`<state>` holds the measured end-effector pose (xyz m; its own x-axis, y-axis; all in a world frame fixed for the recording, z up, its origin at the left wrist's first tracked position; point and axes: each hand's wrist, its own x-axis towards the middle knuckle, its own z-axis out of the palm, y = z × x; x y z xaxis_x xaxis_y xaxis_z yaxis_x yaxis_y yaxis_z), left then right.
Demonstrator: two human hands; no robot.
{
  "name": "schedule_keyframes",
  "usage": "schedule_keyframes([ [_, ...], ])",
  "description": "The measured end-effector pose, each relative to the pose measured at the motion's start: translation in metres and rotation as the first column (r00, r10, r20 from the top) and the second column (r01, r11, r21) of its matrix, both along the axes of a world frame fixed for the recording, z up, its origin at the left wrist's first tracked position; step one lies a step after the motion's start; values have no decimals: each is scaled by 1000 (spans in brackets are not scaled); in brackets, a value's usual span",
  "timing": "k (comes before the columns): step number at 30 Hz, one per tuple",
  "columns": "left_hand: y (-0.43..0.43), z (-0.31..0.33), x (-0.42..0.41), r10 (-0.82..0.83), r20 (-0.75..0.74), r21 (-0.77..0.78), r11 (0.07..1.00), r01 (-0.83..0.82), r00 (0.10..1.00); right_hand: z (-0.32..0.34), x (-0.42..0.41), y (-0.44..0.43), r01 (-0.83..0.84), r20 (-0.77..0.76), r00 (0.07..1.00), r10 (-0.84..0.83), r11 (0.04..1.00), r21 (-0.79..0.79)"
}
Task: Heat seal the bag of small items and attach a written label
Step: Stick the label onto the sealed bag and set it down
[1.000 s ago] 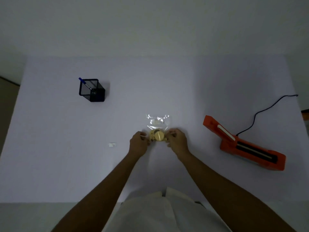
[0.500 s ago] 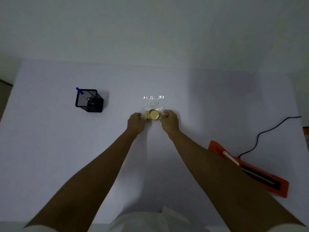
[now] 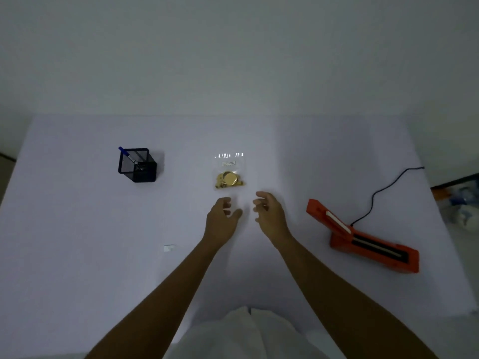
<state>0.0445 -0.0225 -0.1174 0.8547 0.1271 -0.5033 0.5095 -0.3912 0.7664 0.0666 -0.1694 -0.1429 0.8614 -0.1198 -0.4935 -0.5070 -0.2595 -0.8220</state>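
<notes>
A clear plastic bag (image 3: 229, 170) holding several small gold items lies flat on the white table, with a small white label on its upper part. Just below it, my left hand (image 3: 222, 218) and my right hand (image 3: 269, 213) hover apart from the bag, fingers loosely curled and holding nothing. An orange heat sealer (image 3: 363, 238) with its lid raised lies to the right, its black cord (image 3: 383, 190) running back. A small white slip of paper (image 3: 169, 247) lies left of my left forearm.
A black mesh pen holder (image 3: 137, 165) with a blue pen (image 3: 124, 151) stands at the left. The white table (image 3: 77, 229) ends at a pale wall behind. Clutter sits past the table's right edge (image 3: 461, 203).
Both hands have let go of the bag and drawn back toward me. The bag now rests alone on the table.
</notes>
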Motion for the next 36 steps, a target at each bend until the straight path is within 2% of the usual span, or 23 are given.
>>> schedule_keyframes([
  [4,-33,22,-45,-51,-12,-129,990,49,999,35,-68,-31,82,4,997,-82,996,28],
  [8,-77,34,-68,-152,-3,-187,971,149,988,51,-119,-71,250,-4,968,-250,968,37],
  [15,-161,25,-77,-256,-75,-221,947,235,964,44,-167,-164,505,-44,863,-504,859,83],
  [20,-223,8,-66,-283,-115,-211,944,255,952,18,-178,-247,655,-97,754,-650,756,27],
  [25,-279,-8,-63,-178,-134,-217,965,146,975,-11,-173,-328,669,-163,708,-687,727,-155],
  [28,-303,-20,-61,-70,-134,-187,981,44,988,-22,-165,-363,618,-169,740,-651,758,-210],
  [32,-315,-27,-60,105,-117,-120,986,-119,988,-31,-155,-384,526,-128,818,-561,820,-226],
  [36,-325,-24,-47,186,-81,-120,974,-194,979,-43,-132,-400,529,-163,813,-559,826,-197],
])
